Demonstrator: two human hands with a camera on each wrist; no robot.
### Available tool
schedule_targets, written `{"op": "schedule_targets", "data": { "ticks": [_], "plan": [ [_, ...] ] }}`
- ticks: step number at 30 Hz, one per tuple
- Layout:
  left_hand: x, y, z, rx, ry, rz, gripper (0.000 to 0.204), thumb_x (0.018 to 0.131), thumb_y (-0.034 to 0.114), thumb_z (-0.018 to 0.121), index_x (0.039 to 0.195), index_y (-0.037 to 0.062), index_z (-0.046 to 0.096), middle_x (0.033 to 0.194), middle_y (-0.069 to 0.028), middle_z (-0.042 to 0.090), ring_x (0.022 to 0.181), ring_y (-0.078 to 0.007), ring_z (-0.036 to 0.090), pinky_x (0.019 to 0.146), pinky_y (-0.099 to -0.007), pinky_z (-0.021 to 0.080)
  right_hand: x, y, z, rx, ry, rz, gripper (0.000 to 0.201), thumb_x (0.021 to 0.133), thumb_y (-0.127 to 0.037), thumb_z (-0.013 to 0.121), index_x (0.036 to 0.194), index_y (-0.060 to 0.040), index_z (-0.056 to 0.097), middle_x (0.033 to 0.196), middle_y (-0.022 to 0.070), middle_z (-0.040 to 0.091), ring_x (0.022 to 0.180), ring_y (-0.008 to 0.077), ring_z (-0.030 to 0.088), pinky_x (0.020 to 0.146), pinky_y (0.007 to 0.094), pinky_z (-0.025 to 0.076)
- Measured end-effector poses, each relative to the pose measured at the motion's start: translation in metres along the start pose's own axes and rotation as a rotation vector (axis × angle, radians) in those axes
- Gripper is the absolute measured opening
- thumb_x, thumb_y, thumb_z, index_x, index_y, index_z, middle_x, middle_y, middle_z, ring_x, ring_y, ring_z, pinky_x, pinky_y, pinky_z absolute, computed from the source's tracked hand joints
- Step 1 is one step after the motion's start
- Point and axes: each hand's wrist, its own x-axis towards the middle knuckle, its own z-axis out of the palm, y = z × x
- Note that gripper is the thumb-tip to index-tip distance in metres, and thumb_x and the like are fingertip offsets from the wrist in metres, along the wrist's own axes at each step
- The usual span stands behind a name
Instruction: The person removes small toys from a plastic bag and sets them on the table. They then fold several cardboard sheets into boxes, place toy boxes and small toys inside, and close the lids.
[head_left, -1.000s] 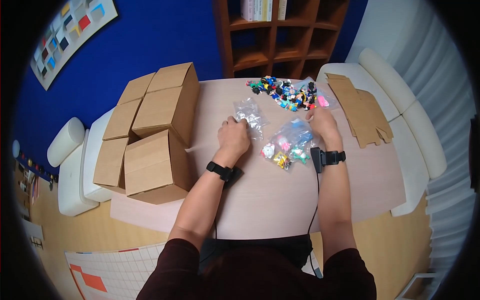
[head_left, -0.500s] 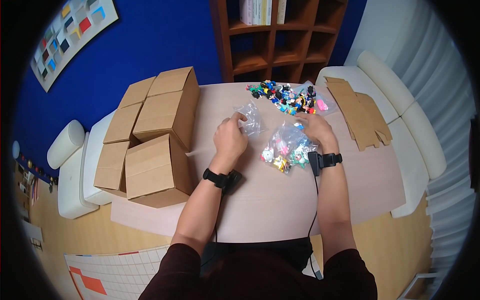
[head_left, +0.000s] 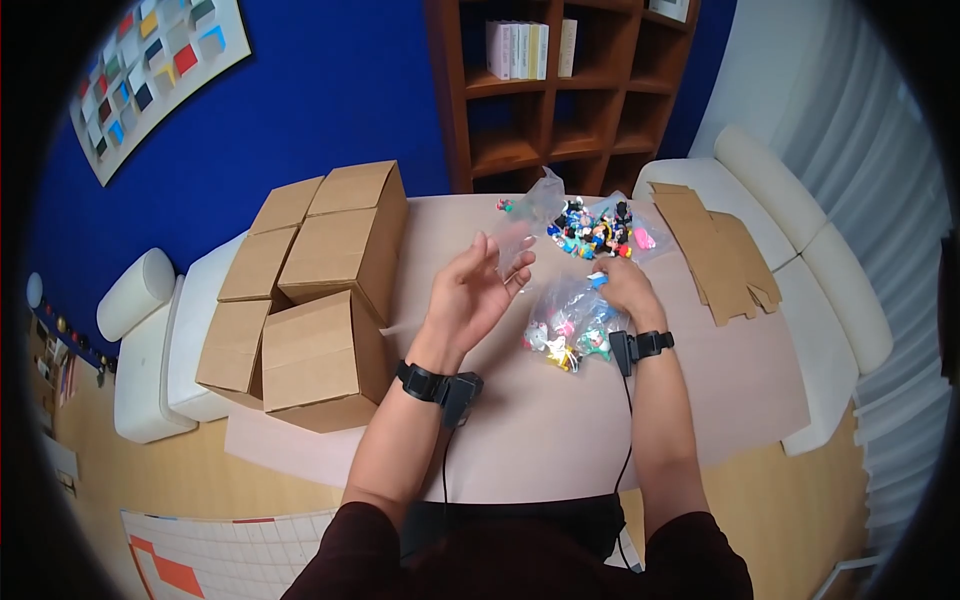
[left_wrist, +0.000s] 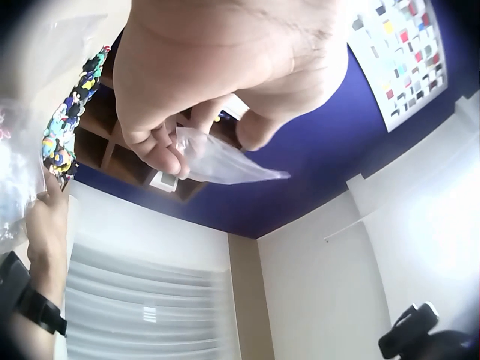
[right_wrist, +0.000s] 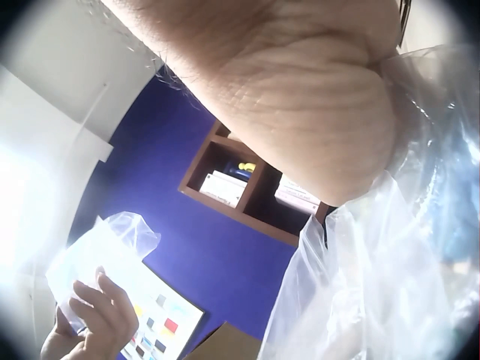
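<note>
My left hand (head_left: 470,305) is raised over the table, palm partly turned up, holding an empty clear plastic bag (head_left: 540,205) that stands up beyond its fingertips. In the left wrist view the bag (left_wrist: 225,161) comes out between fingers and thumb. My right hand (head_left: 635,292) lies at the top edge of a second clear bag (head_left: 545,300), its fingers bent over a small blue piece (head_left: 599,280). I cannot tell whether they grip anything. Inside this bag are several small toy figures (head_left: 562,357). In the right wrist view its crinkled film (right_wrist: 360,277) rises beside the hand.
A pile of small colourful figures (head_left: 590,235) lies at the far side, with a pink piece (head_left: 643,238) in clear film beside it. Several cardboard boxes (head_left: 310,360) stand at the left. Flattened cardboard (head_left: 715,250) lies on the right of the table.
My left hand has lifted the empty bag off the table and turned palm up. My right hand has come back from the pile of figures to the filled bag.
</note>
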Motion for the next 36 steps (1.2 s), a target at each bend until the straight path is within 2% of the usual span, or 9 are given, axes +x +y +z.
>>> {"op": "schedule_targets", "data": {
  "ticks": [2, 7, 11, 15, 21, 27, 30, 33, 36],
  "plan": [
    [-0.002, -0.001, -0.001, -0.023, -0.111, -0.007, 0.056, 0.110, 0.020, 0.067, 0.156, -0.0070, 0.051, 0.140, -0.0157, 0.064, 0.123, -0.0214, 0.064, 0.109, -0.0340, 0.052, -0.004, -0.005, -0.007, 0.008, 0.044, 0.029, 0.033, 0.087, -0.011, 0.076, 0.119, -0.0110, 0.081, 0.120, 0.0203, 0.079, 0.118, 0.0400, 0.073, 0.102, 0.0498, 0.058],
    [-0.005, -0.007, 0.005, 0.421, -0.018, 0.091, 0.052, 0.112, 0.026, 0.067, 0.153, -0.0047, 0.055, 0.132, -0.0106, 0.066, 0.113, -0.0170, 0.065, 0.101, -0.0303, 0.054, 0.001, 0.001, -0.032, 0.210, 0.279, 0.029, 0.037, 0.087, -0.008, 0.076, 0.123, -0.0074, 0.080, 0.120, 0.0257, 0.077, 0.113, 0.0418, 0.075, 0.097, 0.0492, 0.059],
    [-0.006, -0.004, 0.010, 0.326, 0.117, 0.034, 0.038, 0.115, 0.026, 0.062, 0.141, -0.0011, 0.062, 0.119, -0.0096, 0.070, 0.100, -0.0144, 0.064, 0.091, -0.0300, 0.055, -0.012, -0.019, -0.064, 1.344, 0.192, 0.099, 0.048, 0.088, 0.015, 0.060, 0.134, 0.0057, 0.068, 0.121, 0.0247, 0.073, 0.100, 0.0366, 0.079, 0.094, 0.0394, 0.067],
    [-0.008, -0.003, 0.017, 0.380, 0.176, 0.036, 0.030, 0.116, 0.029, 0.060, 0.131, 0.0032, 0.065, 0.107, -0.0076, 0.073, 0.091, -0.0116, 0.064, 0.080, -0.0273, 0.054, -0.032, -0.058, -0.096, 1.821, 0.070, 0.045, 0.055, 0.088, 0.021, 0.055, 0.142, 0.0089, 0.058, 0.122, 0.0221, 0.069, 0.106, 0.0295, 0.076, 0.101, 0.0374, 0.065],
    [-0.011, -0.003, 0.015, 0.527, 0.221, 0.081, 0.030, 0.116, 0.033, 0.062, 0.129, 0.0062, 0.067, 0.104, -0.0071, 0.075, 0.087, -0.0094, 0.064, 0.077, -0.0257, 0.052, -0.057, -0.084, -0.110, 1.671, -0.093, -0.272, 0.055, 0.088, 0.014, 0.067, 0.141, 0.0071, 0.060, 0.124, 0.0191, 0.070, 0.105, 0.0239, 0.074, 0.089, 0.0336, 0.062],
    [-0.012, -0.011, 0.028, 0.839, 0.389, 0.247, 0.027, 0.110, 0.033, 0.072, 0.111, 0.0066, 0.077, 0.100, -0.0030, 0.076, 0.086, -0.0078, 0.063, 0.079, -0.0242, 0.049, -0.082, -0.111, -0.124, 1.515, -0.050, -0.305, 0.062, 0.081, 0.003, 0.085, 0.139, 0.0043, 0.065, 0.138, 0.0167, 0.066, 0.108, 0.0214, 0.070, 0.094, 0.0335, 0.060],
    [-0.010, -0.014, 0.015, 0.922, 0.346, 0.333, 0.020, 0.104, 0.025, 0.080, 0.101, 0.0057, 0.079, 0.100, -0.0014, 0.075, 0.085, -0.0067, 0.062, 0.077, -0.0234, 0.047, -0.089, -0.126, -0.122, 1.388, 0.075, -0.429, 0.062, 0.077, 0.005, 0.083, 0.137, 0.0046, 0.066, 0.147, 0.0163, 0.062, 0.115, 0.0197, 0.069, 0.101, 0.0331, 0.058],
    [-0.015, -0.013, 0.025, 0.940, 0.347, 0.236, 0.017, 0.099, 0.019, 0.085, 0.098, 0.0035, 0.078, 0.099, -0.0014, 0.075, 0.084, -0.0056, 0.062, 0.074, -0.0235, 0.047, -0.095, -0.138, -0.125, 1.283, -0.017, -0.437, 0.062, 0.074, 0.007, 0.079, 0.135, 0.0044, 0.067, 0.154, 0.0165, 0.058, 0.122, 0.0181, 0.067, 0.107, 0.0329, 0.056],
    [-0.017, -0.013, 0.033, 1.031, 0.290, 0.197, 0.017, 0.096, 0.015, 0.087, 0.098, 0.0017, 0.077, 0.098, -0.0018, 0.075, 0.083, -0.0053, 0.062, 0.071, -0.0227, 0.046, -0.093, -0.138, -0.118, 1.250, -0.117, -0.380, 0.056, 0.079, 0.017, 0.069, 0.133, 0.0028, 0.067, 0.136, 0.0101, 0.067, 0.118, 0.0151, 0.070, 0.095, 0.0284, 0.059]
  ]
}}
